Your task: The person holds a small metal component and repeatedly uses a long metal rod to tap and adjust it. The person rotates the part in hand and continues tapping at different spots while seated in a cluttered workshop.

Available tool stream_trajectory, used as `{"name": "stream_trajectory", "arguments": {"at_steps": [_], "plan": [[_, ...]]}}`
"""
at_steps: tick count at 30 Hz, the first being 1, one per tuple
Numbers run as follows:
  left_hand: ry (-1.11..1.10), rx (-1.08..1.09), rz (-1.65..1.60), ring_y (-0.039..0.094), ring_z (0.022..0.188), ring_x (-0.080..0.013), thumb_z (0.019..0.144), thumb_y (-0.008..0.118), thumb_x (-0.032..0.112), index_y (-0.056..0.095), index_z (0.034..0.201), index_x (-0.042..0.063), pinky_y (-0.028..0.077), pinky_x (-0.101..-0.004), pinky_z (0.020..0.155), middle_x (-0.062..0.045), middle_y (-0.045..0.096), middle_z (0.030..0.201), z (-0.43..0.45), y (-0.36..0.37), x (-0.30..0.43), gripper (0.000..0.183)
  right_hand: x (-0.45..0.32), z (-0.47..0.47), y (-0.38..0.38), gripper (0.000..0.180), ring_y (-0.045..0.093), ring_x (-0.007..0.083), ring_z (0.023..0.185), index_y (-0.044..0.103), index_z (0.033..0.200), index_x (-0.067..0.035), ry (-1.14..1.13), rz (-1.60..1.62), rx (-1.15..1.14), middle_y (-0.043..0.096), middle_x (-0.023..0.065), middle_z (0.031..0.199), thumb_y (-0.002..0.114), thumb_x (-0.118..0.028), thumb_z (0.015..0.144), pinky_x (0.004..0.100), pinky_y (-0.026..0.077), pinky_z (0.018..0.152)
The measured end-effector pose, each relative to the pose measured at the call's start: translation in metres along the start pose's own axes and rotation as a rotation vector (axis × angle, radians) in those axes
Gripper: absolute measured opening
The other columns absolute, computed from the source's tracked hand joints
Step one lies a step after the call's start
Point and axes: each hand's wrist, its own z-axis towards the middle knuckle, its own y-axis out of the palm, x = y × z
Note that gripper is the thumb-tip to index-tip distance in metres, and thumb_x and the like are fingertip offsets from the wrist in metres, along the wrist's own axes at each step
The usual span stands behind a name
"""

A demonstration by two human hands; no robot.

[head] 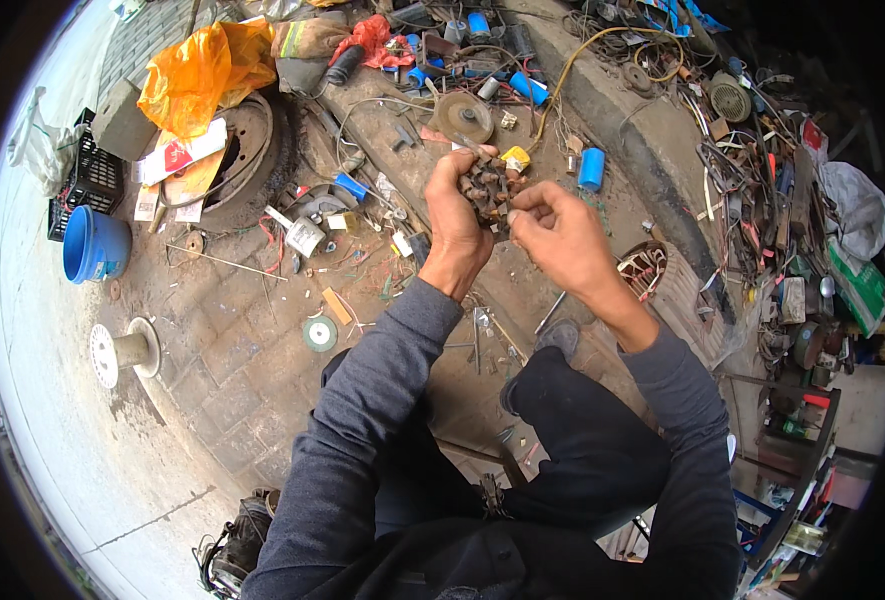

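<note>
My left hand [453,206] grips a dark, rusty, knobby metal part [485,187] with many short projections. Its exact kind cannot be told from here. My right hand [562,236] is at the part's right side, thumb and forefinger drawn together at its edge; whether something small is pinched between them is hidden. Just beyond the part lie a yellow piece [516,158] and a round brown disc [463,118] with a hub. A blue cylinder [591,169] stands to the right of them. Below my right wrist sits a finned motor housing [686,307] with windings [643,270] showing inside.
A blue bucket [112,244], a black crate [101,176] and a rusty wheel rim [281,161] stand at left, with a white spool [128,350] nearer. A green grinding disc [320,332] lies on the paving. Scrap heaps [780,187] line the right side; a motor [240,544] is at lower left.
</note>
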Motion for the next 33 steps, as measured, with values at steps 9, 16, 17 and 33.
{"name": "stream_trajectory", "arguments": {"at_steps": [9, 16, 17, 33], "plan": [[-0.018, 0.001, -0.076, 0.067, 0.08, -0.025, 0.094, 0.049, 0.029, 0.064, 0.103, 0.002, 0.055, -0.0372, 0.075, -0.011, 0.068, 0.09, 0.001, -0.001, -0.002, 0.032, 0.003, 0.004, 0.0, 0.021, 0.072, 0.0317, 0.078, 0.068, 0.095, 0.004, -0.27, -0.248, 0.06, 0.07, 0.019, 0.089, 0.071, -0.014, 0.083, 0.0396, 0.055, 0.07], [-0.091, 0.053, -0.214, 0.066, 0.082, -0.03, 0.09, 0.049, 0.031, 0.063, 0.103, 0.002, 0.055, -0.0429, 0.076, -0.013, 0.067, 0.093, 0.001, 0.0, 0.001, 0.035, 0.004, -0.001, 0.003, 0.015, 0.067, 0.0144, 0.068, 0.066, 0.09, 0.004, -0.258, -0.051, 0.09, 0.067, 0.0097, 0.08, 0.072, -0.006, 0.082, 0.0301, 0.052, 0.061], [-0.108, 0.057, -0.235, 0.066, 0.082, -0.0299, 0.089, 0.049, 0.031, 0.063, 0.103, 0.002, 0.056, -0.0431, 0.076, -0.013, 0.066, 0.093, 0.001, 0.0, 0.001, 0.035, 0.004, -0.002, 0.002, 0.013, 0.066, 0.0118, 0.067, 0.065, 0.089, 0.004, -0.243, -0.018, 0.091, 0.067, 0.0081, 0.08, 0.072, -0.006, 0.083, 0.0284, 0.051, 0.06], [-0.131, 0.045, -0.248, 0.066, 0.082, -0.0321, 0.089, 0.05, 0.029, 0.063, 0.102, 0.0, 0.058, -0.045, 0.074, -0.014, 0.065, 0.092, 0.005, -0.006, 0.007, 0.034, 0.031, -0.028, -0.009, 0.011, 0.054, 0.0063, 0.076, 0.059, 0.089, 0.0, -0.121, 0.334, -0.013, 0.061, -0.0002, 0.085, 0.068, -0.006, 0.089, 0.0238, 0.046, 0.069]]}}
